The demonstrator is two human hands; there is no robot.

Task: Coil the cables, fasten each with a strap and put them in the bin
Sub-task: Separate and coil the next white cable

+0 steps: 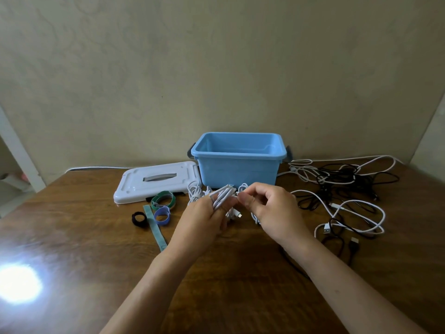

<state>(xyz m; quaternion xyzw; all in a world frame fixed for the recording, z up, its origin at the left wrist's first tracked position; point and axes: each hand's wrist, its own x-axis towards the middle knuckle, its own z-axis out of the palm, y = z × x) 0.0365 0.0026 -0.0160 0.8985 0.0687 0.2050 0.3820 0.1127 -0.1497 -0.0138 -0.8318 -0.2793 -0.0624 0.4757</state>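
Left hand (204,213), at frame centre, grips a bundle of coiled white cable (222,197), its fingers curled round the smooth, round strands. Right hand (267,206), just beside it, pinches the cable's free end between thumb and forefinger, the other fingers loosely curled; both forearms rise from the lower edge. No writing or brand can be read on anything. Directly behind the hands stands the bin (240,165), a rectangular light-blue plastic tub with a rolled rim and dark side clips, open at the top. Its white moulded lid (154,184), with a grey recessed handle, lies flat at centre left. In front of the lid lie the straps (163,201): green, blue-violet and black fabric loops and one long flat green strip. A tangle of loose cables (342,184), white and black, spreads at centre right. The bench (72,237) is glossy brown wood grain with a bright glare at lower left.
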